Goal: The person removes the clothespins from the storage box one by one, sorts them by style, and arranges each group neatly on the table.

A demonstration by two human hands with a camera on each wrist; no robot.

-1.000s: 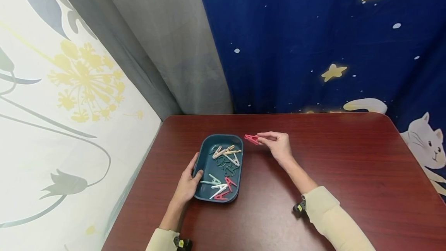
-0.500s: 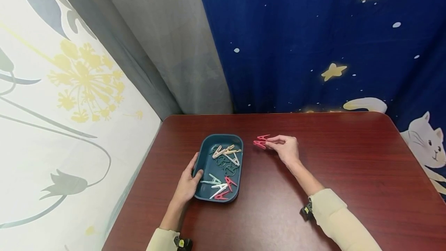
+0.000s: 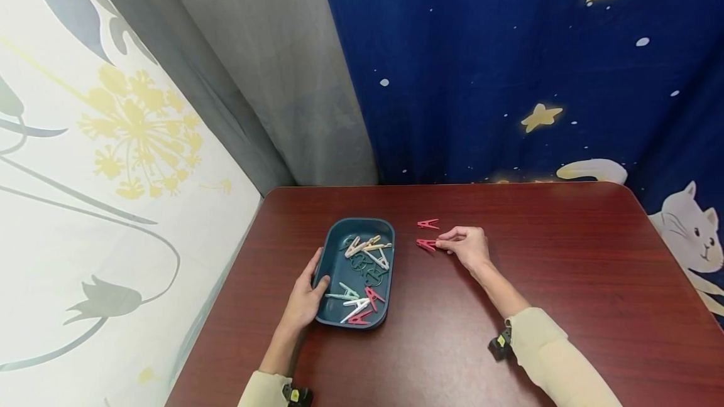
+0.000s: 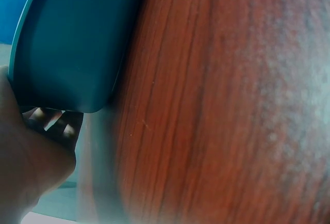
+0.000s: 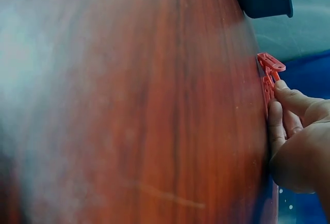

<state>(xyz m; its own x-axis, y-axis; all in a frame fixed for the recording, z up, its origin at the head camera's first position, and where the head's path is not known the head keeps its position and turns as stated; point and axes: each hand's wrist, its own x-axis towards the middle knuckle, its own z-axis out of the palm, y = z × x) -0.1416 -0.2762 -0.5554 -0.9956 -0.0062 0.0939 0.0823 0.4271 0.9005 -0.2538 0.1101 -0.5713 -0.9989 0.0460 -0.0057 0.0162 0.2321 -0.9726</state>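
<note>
A dark blue plastic box point(image 3: 335, 269) stands on the table, and my left hand point(image 3: 303, 300) grips its left wall with the thumb over the rim. In the left wrist view that hand's fingers are partly hidden by the box wall point(image 4: 72, 53). To the right of the box my right hand point(image 3: 468, 251) pinches a red clothespin point(image 3: 425, 245) low at the table top. Just behind it, a second red clothespin point(image 3: 428, 223) lies on the table. Several clothespins in red, white point(image 3: 355, 309), pale green point(image 3: 344, 293), pink and yellow lie inside the box.
Dark green pieces with rings point(image 3: 367, 269) lie among the clothespins in the box. The reddish-brown table point(image 3: 565, 256) ends at a grey curtain point(image 3: 294, 80) and a blue star-patterned curtain point(image 3: 481, 80). A patterned white wall point(image 3: 141, 256) borders the left side.
My right hand has moved right, away from the box, then toward me with a red clothespin. Another red clothespin has come into sight on the table. My left hand and the box stay still.
</note>
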